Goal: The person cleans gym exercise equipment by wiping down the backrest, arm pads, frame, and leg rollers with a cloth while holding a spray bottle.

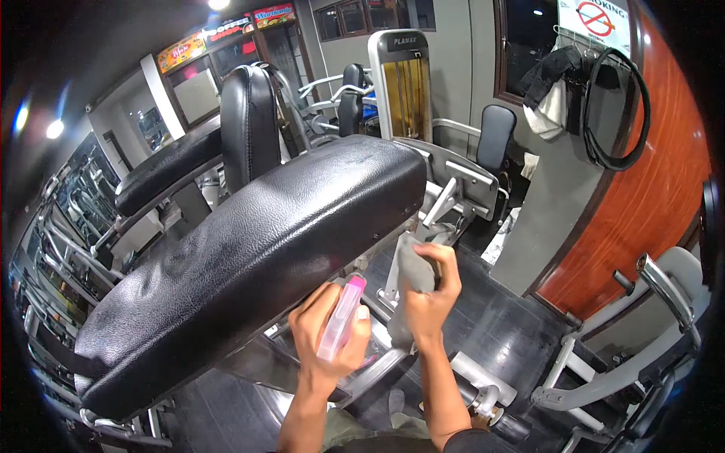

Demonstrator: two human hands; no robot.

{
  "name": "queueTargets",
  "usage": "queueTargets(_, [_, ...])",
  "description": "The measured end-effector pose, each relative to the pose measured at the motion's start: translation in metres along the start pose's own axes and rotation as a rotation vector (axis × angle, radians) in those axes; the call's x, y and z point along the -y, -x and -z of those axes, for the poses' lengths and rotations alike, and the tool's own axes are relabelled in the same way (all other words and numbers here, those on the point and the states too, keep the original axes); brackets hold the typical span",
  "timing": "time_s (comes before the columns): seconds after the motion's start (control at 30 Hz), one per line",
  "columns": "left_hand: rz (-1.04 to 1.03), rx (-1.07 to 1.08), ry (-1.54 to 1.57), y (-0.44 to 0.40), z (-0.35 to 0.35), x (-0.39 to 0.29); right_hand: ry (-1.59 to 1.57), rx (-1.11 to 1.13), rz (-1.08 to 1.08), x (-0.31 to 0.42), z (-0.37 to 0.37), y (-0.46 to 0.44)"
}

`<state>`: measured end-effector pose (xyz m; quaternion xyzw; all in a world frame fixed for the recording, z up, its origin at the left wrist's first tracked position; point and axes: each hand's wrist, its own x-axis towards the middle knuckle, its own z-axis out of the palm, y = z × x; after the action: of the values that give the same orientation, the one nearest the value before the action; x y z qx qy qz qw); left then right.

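Observation:
My left hand [332,336] is closed around a slim, translucent plastic bottle [342,321] with a pink top, tilted with that top pointing away from me. A grey cloth [414,270] is bunched in my right hand [434,298], its lower part hanging down beside the wrist. Both hands are just in front of the near lower edge of a long black padded bench [249,241], part of a gym machine. The bench's cover is shiny and creased at the left end. My left fingertips are close under its edge; whether they touch it I cannot tell.
Behind the bench stand an upright black pad [249,124] and a weight-stack tower [404,83]. Another grey machine frame [642,362] is at the right. Clothes [551,90] and a black hoop [615,109] hang on the wall. Metal bars surround my feet on the dark floor [491,302].

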<state>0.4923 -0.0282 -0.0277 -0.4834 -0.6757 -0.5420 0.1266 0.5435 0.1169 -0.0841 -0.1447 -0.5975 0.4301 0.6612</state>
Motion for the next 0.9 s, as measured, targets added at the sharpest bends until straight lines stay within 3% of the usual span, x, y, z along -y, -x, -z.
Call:
queueTargets(0.13, [-0.068,-0.017,-0.082,0.003,0.006,-0.002,0.165,-0.039,0.111,0.007,-0.025,-0.003])
queueTargets(0.3, [0.053,-0.014,0.038,0.014,0.02,-0.008,0.168,0.091,0.248,-0.004,-0.02,0.013])
queueTargets(0.43, [0.081,-0.002,0.045,0.022,0.029,-0.005,0.202,-0.084,0.183,-0.014,-0.019,-0.014])
queueTargets(0.6, [0.07,0.016,0.094,0.027,0.034,0.0,0.182,-0.005,0.238,-0.007,-0.029,0.025])
queueTargets(0.7, [0.11,-0.008,0.158,0.03,0.032,0.001,0.08,-0.009,0.158,-0.022,-0.034,0.031])
queueTargets(0.77, [0.117,-0.034,0.19,0.032,0.031,0.001,0.024,-0.139,-0.133,-0.031,-0.039,0.025])
queueTargets(0.9, [0.116,-0.051,0.19,0.036,0.036,-0.004,-0.072,-0.175,-0.249,-0.021,-0.056,0.036])
